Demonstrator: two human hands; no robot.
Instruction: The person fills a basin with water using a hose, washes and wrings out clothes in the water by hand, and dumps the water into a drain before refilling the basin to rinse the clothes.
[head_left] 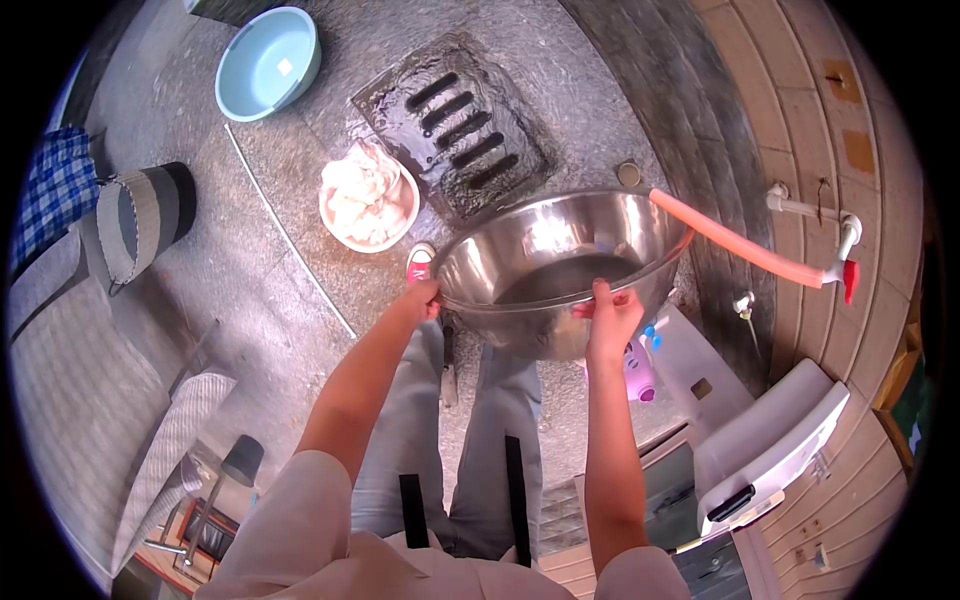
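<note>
A large, shiny steel basin (540,325) is held in front of my legs by its rim. My left hand (424,298) grips the rim at its left end, fingers closed. Nearer the middle of the near side, my right hand (612,312) is closed on the same rim, thumb on top. The basin's bottom looks dark; whether water lies in it I cannot tell. An orange hose (740,250) runs from a wall tap with a red handle (850,281) to the basin's right rim. Beyond my left hand stands a small tub (410,205) heaped with pale pink cloth (362,190).
A wet floor drain (462,130) with dark slots lies ahead. A light blue basin (268,64) stands at the far left. A thin white rod (290,232) lies on the floor. A purple bottle (638,372) and a white sink (770,450) are at the right.
</note>
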